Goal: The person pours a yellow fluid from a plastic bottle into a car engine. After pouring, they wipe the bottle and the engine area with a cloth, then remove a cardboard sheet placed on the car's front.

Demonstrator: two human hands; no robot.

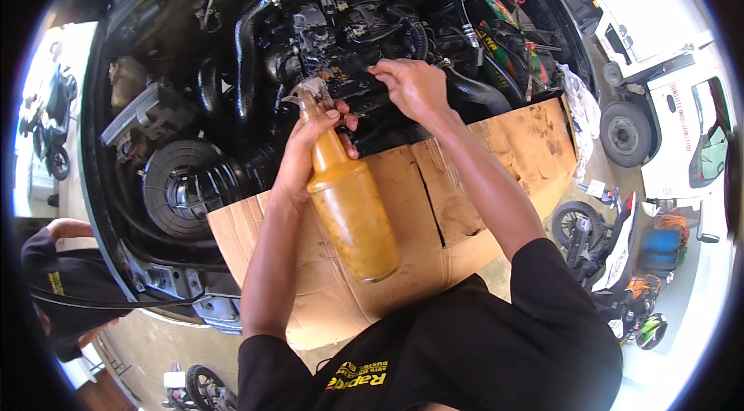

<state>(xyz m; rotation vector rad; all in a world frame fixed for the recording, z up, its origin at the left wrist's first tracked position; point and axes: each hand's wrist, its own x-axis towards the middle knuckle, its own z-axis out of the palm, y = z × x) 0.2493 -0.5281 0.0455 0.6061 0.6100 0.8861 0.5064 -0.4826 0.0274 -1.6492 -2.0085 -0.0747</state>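
Note:
My left hand (314, 140) is wrapped round the neck of a translucent spray bottle (353, 213) tinted amber-yellow. The bottle leans, its pale trigger head (311, 93) up by the engine and its base toward my chest. Beyond the trigger head lies the dark, wet-looking engine (333, 31), with some brownish bits on its surface. Over the engine's near right part, my right hand (415, 89) is closed with fingertips pinched together. Whatever they hold, if anything, is too small to tell.
A stained cardboard sheet (403, 186) covers the engine bay's near edge. Black hoses (246, 62) arch around the engine. A battery (504, 47) sits at the right, a round black air filter housing (186, 188) at the left. Another person (74, 279) stands at the far left.

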